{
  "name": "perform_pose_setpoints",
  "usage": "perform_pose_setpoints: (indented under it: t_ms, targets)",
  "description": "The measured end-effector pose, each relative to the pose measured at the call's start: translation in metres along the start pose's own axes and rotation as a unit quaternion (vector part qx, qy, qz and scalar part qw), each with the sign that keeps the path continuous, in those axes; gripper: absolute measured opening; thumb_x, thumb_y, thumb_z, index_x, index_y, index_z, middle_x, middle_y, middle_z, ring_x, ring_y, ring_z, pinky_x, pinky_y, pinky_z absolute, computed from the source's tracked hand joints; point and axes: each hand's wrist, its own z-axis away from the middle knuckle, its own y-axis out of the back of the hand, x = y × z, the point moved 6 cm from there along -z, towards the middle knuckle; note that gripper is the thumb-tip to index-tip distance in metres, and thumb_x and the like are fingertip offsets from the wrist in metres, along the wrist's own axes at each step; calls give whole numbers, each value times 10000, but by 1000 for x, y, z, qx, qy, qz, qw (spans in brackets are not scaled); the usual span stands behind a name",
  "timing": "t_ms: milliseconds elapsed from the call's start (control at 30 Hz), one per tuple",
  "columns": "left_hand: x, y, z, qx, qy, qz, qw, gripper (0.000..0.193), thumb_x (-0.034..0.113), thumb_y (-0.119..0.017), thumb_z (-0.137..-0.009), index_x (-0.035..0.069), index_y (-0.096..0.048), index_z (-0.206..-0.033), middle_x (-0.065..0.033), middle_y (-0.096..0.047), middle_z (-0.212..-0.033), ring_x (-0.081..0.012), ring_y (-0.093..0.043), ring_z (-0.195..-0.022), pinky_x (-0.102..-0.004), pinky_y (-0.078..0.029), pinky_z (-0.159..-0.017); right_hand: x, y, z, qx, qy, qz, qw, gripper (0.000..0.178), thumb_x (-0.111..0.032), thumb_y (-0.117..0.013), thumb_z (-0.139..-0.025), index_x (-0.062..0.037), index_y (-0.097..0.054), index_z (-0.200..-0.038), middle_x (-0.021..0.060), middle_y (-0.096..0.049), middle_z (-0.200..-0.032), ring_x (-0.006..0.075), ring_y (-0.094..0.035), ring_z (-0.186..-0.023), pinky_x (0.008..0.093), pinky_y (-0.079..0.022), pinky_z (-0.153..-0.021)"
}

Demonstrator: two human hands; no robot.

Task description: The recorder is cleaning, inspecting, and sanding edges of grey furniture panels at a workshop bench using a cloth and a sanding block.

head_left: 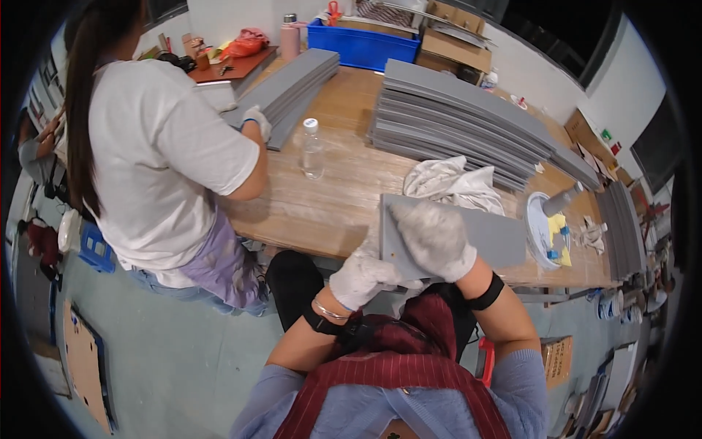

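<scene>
A flat grey board (490, 235) lies at the table's near edge, in front of me. My left hand (363, 276), in a white glove, is closed on the board's near left corner. Over the left part of its top face is my right hand (435, 238), also gloved. That glove is smeared by motion, its fingers bunched and pointing to the far left; whether anything is under them is hidden. Just beyond the board, a crumpled white cloth (453, 183) rests against a stack of grey boards (453, 124).
Right of the board stands a white tub (537, 230) with a grey bottle (563, 197) and yellow pieces. A clear bottle (313, 150) stands upright at mid-table. To my left, a co-worker's gloved hand (257, 123) touches another grey stack (292, 84). A blue bin (362, 47) sits at the back.
</scene>
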Motion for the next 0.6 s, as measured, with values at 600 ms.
perform_pose_setpoints:
  t_ms: [600]
  targets:
    - [6,-10,1,-12,-5,47,999,943,88,-604,-736,77,-214,-1595,-154,-464,-1484,-319,-505,-1343,-472,-483,-1077,15,0,0,-25,-9,13,1000,345,-113,-645,-806,-63,-683,-1145,97,-637,-759,264,-630,-618,380,-502,-541]
